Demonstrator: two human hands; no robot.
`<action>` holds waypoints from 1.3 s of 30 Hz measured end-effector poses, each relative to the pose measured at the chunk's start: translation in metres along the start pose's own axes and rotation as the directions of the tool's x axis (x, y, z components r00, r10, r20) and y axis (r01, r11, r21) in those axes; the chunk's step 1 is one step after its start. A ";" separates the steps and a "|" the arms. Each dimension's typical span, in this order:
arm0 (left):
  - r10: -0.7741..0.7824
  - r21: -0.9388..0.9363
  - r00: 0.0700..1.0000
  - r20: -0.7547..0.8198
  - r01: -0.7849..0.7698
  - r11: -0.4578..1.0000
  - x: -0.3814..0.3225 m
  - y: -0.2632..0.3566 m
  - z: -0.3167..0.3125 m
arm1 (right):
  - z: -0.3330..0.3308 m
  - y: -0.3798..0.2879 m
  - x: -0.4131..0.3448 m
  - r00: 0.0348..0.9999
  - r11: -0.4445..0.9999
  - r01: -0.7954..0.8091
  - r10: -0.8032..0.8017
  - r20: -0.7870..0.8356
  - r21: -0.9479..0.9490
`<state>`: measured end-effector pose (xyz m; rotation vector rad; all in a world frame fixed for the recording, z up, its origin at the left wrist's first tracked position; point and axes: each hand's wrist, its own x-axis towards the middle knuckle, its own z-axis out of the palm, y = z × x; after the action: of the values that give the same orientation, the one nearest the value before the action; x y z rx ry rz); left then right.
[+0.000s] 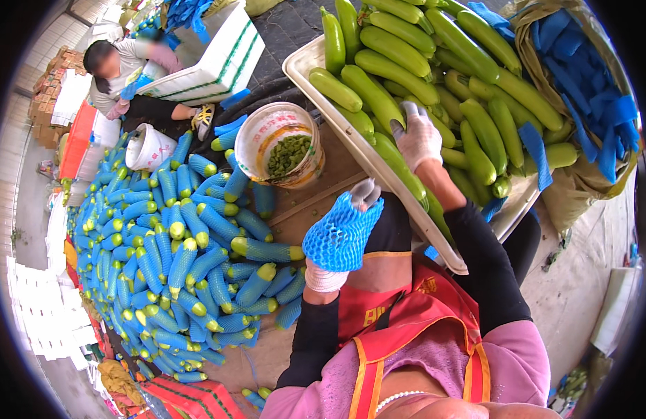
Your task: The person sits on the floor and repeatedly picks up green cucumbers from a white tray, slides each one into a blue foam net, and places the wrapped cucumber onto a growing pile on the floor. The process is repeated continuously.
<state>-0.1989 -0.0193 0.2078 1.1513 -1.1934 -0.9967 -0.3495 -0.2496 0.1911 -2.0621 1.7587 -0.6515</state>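
Note:
A stretched blue foam net sleeve (337, 236) covers most of my left hand (365, 194). The gloved fingertips poke out of its upper end, close together, and the white cuff shows below. Up and to the right, my right hand (420, 137), in a white glove with grey fingertips, lies among pale green zucchini (396, 52) piled in a white plastic tray (349, 137). Its thumb and fingers are apart at the end of one zucchini (374, 98); whether they grip it, I cannot tell. The tray slants across in front of me on the right.
Net-wrapped zucchini (189, 267) form a large heap on the left. A bucket (308, 177) with green trimmings stands between heap and tray; a smaller bucket (151, 148) sits on the heap. A sack (564, 196) of blue nets is at right. Another person (121, 65) works beside a white foam box (218, 57).

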 end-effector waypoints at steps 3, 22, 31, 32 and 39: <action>-0.208 -0.525 0.978 0.031 0.193 0.829 0.008 -0.008 0.003 | 0.027 0.004 0.034 0.984 0.965 -0.008 0.054 0.170 -0.260; -0.489 -0.668 0.830 0.267 0.526 0.527 -0.025 0.048 0.014 | -0.168 0.008 -0.076 0.562 0.556 0.819 -0.827 0.003 -0.138; -0.057 0.799 0.985 0.163 -0.098 0.593 -0.079 0.014 -0.065 | -0.069 -0.041 -0.083 0.722 0.710 0.685 -0.692 -0.017 0.164; 0.062 0.965 0.979 0.194 -0.202 0.169 -0.078 0.001 -0.081 | -0.065 -0.032 -0.082 0.797 0.792 0.576 -0.599 0.078 0.200; -0.362 0.929 0.901 0.239 -0.321 -0.187 -0.044 -0.095 -0.139 | -0.060 0.002 -0.100 0.825 0.865 0.380 -0.477 0.302 0.329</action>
<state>-0.0651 0.0262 0.1066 2.2579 -2.6191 0.0669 -0.3971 -0.1495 0.2285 -2.2300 0.9439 -0.5212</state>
